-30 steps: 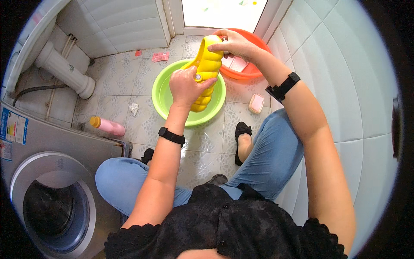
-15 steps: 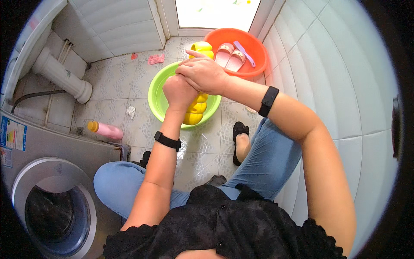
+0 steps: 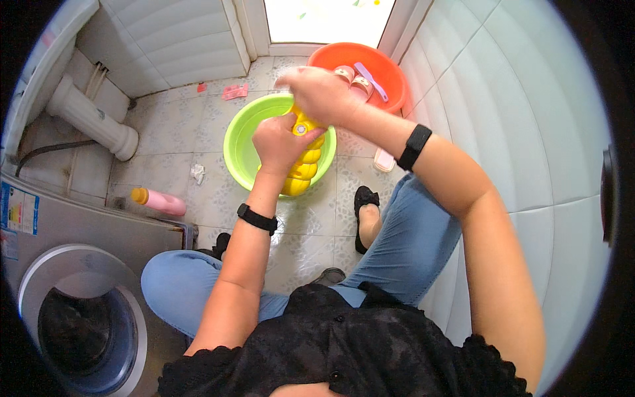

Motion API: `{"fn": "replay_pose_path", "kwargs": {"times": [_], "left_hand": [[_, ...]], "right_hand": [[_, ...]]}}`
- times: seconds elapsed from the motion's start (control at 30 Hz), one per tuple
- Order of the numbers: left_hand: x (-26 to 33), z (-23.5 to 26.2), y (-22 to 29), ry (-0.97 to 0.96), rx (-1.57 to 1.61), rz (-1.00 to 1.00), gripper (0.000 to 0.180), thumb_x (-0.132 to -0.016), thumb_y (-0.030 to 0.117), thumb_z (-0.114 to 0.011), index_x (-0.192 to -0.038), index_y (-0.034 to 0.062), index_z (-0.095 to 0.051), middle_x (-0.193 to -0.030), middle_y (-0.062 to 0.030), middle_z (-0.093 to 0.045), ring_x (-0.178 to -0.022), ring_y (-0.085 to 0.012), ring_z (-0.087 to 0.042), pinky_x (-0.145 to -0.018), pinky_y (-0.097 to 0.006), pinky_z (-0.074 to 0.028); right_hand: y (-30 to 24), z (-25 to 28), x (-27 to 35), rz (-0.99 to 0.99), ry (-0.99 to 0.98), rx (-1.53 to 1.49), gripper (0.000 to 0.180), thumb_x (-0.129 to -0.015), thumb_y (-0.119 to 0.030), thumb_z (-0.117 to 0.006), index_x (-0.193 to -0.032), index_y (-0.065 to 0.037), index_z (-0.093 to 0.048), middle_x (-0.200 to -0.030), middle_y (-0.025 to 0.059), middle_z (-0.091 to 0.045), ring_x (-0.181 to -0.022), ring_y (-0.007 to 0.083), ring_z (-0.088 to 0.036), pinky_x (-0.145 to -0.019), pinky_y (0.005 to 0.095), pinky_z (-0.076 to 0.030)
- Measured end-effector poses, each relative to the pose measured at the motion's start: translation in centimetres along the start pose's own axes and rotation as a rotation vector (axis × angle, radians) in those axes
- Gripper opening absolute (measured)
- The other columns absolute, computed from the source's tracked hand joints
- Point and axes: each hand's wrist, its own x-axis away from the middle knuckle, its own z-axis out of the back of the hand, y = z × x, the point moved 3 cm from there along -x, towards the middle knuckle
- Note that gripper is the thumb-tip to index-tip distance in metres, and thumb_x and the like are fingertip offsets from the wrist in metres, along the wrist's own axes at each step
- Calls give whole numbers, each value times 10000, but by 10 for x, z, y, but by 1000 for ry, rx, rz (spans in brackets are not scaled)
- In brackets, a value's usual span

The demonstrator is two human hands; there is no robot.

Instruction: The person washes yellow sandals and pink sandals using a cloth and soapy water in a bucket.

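A puffy yellow slipper point(image 3: 303, 171) with rounded ridges is held lengthwise over the light green basin point(image 3: 238, 126). My left hand point(image 3: 276, 144) is closed on it, the thumb laid across its upper side near a small pale round spot. Over the slipper's far end is my right hand point(image 3: 319, 94), back up and smeared by motion. It covers that end, and its fingers are too blurred to show whether they grip. Both wrists wear black bands.
Beyond stands an orange basin point(image 3: 397, 86) with pink slippers point(image 3: 361, 86) and a purple brush point(image 3: 372, 81). A pink bottle point(image 3: 160, 201) lies left by the washing machine point(image 3: 142, 248). A small pale dish point(image 3: 383, 160) sits right. Litter point(image 3: 198, 173) dots the tiles.
My right hand has slid off the back of my left hand onto the slipper's far end. The left thumb now shows across the slipper, and the slipper's far end is now covered.
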Motion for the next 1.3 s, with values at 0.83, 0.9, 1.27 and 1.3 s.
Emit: {"fn": "replay_pose_path", "kwargs": {"times": [0.83, 0.9, 1.27, 1.3], "left_hand": [[6, -5, -30, 220, 421, 290, 381, -902, 243, -554, -610, 2, -591, -587, -197, -554, -507, -339, -546, -496, -417, -399], [-1, 5, -17, 132, 500, 345, 367, -893, 218, -566, -603, -4, -542, -570, -192, -509, -481, -320, -498, -489, -411, -374], [0, 7, -15, 151, 570, 298, 328, -868, 178, -585, -603, 1, -509, -565, -166, -472, -483, -295, -466, -500, -392, -362], [1, 7, -14, 138, 561, 259, 328, -861, 179, -589, -596, 5, -508, -566, -166, -475, -491, -306, -473, -502, -395, -366]], "right_hand": [[-26, 10, 7, 452, 49, 139, 171, -772, -177, -628, -929, -109, -626, -961, 68, -656, -996, 212, -640, -1052, 426, -415], [-17, 23, 1, 412, 11, 103, 175, -789, -174, -626, -949, -104, -622, -997, 72, -654, -1037, 213, -628, -1060, 429, -408], [55, 30, -30, -284, -16, -384, 218, -936, -166, -493, -1031, -50, -651, -919, 89, -687, -854, 212, -650, -810, 311, -508], [51, 31, -27, -283, -16, -390, 218, -936, -166, -493, -1031, -50, -651, -919, 89, -687, -854, 212, -650, -810, 311, -508]]}}
